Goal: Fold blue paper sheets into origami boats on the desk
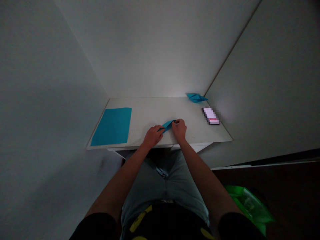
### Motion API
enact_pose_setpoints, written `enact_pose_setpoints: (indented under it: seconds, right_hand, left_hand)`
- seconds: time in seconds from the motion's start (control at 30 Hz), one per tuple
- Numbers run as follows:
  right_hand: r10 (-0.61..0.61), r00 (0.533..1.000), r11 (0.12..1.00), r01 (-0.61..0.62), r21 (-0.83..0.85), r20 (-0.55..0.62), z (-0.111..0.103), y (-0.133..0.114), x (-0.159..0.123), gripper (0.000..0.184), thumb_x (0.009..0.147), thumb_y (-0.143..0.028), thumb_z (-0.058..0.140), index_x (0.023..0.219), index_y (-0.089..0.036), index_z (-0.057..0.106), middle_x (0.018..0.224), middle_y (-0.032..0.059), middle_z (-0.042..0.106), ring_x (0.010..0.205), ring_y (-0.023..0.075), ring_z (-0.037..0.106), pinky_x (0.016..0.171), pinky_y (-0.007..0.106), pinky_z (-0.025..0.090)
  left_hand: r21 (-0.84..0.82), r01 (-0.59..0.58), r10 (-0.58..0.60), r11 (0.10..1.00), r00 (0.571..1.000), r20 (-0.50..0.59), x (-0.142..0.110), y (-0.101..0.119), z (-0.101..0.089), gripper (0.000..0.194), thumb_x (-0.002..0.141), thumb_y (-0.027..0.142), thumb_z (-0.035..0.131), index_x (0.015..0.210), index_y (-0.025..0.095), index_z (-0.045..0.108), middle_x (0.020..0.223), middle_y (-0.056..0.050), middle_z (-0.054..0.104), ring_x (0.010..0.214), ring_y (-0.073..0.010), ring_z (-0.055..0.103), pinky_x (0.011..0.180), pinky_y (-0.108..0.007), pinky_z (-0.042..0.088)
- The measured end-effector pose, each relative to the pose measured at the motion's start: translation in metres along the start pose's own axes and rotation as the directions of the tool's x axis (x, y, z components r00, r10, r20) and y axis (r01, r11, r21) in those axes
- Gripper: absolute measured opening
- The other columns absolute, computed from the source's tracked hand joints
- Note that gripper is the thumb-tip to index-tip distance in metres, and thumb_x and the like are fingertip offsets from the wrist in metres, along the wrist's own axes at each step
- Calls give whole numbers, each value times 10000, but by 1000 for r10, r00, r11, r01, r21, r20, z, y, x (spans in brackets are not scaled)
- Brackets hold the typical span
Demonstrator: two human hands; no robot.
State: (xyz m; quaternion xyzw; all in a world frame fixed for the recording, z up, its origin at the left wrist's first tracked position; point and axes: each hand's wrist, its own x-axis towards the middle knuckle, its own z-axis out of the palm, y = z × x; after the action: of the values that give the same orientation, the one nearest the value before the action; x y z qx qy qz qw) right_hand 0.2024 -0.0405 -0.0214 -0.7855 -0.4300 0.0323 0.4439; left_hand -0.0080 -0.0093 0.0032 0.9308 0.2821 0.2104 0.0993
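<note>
A small folded piece of blue paper point(168, 125) lies on the white table point(150, 113) near its front edge. My left hand point(153, 135) pinches its left end, fingers closed on the paper. My right hand point(180, 129) grips its right end, fingers curled over the fold. Both forearms reach forward from my lap.
A flat blue sheet point(112, 126) lies at the table's left. A finished blue paper model point(196, 97) sits at the back right corner. A blurred phone-like object point(210, 116) lies at the right. White walls close in on three sides. A green bag point(250, 205) is on the floor.
</note>
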Motion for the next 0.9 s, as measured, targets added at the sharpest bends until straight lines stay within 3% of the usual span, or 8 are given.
enact_pose_setpoints:
  seconds: [0.1, 0.23, 0.37, 0.53, 0.67, 0.9]
  right_hand:
    - [16, 1000, 999, -17, 32, 21, -2, -1, -1, 246, 918, -438, 621, 1049, -234, 580, 1076, 107, 724, 950, 287, 670, 909, 425, 499]
    - [-57, 995, 994, 50, 95, 76, -6, -1, -2, 293, 929, -308, 565, 1210, -227, 590, 1113, 92, 736, 842, 250, 678, 843, 394, 522]
    - [-126, 986, 990, 117, 82, 108, -8, -4, -3, 271, 946, -231, 517, 1171, -230, 668, 1136, 91, 728, 801, 227, 687, 879, 401, 537]
    - [-95, 991, 994, 89, 66, 92, -7, -9, -4, 282, 985, -440, 602, 1056, -204, 737, 1189, 119, 726, 715, 206, 670, 910, 422, 541]
    - [-28, 997, 995, 21, 97, 76, -6, -9, -4, 425, 981, -617, 593, 1003, -210, 714, 984, 94, 758, 765, 240, 687, 835, 390, 529]
    - [52, 997, 982, -62, 178, 61, -6, -8, -3, 403, 981, -629, 558, 880, -246, 631, 780, 49, 718, 695, 240, 654, 703, 352, 471]
  left_hand:
    - [-49, 39, -41, 998, 999, -36, -1, -2, 3, 472, 946, 100, 626, 1390, 240, 705, 1416, -121, 662, 1275, -281, 661, 1121, -450, 563]
    - [-111, 89, -98, 990, 993, -72, 0, -4, 7, 664, 945, 169, 643, 1594, 185, 506, 1607, -178, 511, 1457, -317, 556, 1218, -470, 506]
    - [-130, 91, -96, 987, 995, -32, 0, -5, 7, 802, 946, 286, 691, 1670, 161, 369, 1682, -212, 439, 1516, -370, 499, 1239, -534, 472]
    - [-153, 44, -51, 987, 998, -39, -3, -2, 0, 829, 953, 381, 705, 1674, 156, 363, 1658, -206, 484, 1476, -366, 545, 1224, -519, 479]
    - [-150, -30, 27, 988, 999, -24, -4, 2, -6, 816, 955, 403, 695, 1673, 179, 378, 1659, -186, 501, 1457, -359, 569, 1199, -522, 495]
    - [-155, -71, 75, 985, 997, 18, -6, 3, -9, 815, 944, 456, 705, 1664, 194, 426, 1630, -171, 543, 1421, -354, 608, 1180, -500, 508]
